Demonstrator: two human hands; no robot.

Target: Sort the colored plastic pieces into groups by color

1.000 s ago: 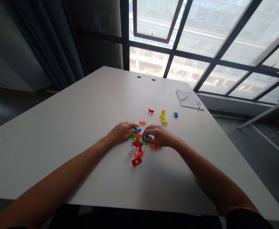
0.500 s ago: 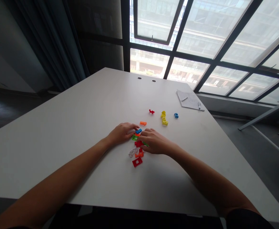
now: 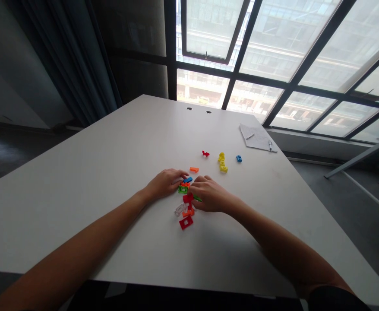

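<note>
The right hand (image 3: 210,195) lay curled, any pinch hidden, over a thin green piece (image 3: 197,198) running left to right beneath it; the left hand (image 3: 165,183), fingers loosely bent, sat just left of a green lattice piece (image 3: 183,189)

Left forearm (image 3: 79,237) and right forearm (image 3: 273,244) extend bare toward centre of view, wrists low and angled inward. Left hand (image 3: 165,183) and right hand (image 3: 210,195) both found palm down, loosely curled, positioned just beside each other

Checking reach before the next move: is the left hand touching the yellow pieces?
No, the yellow plastic pieces lie farther up the white table, apart from the left hand.
</note>
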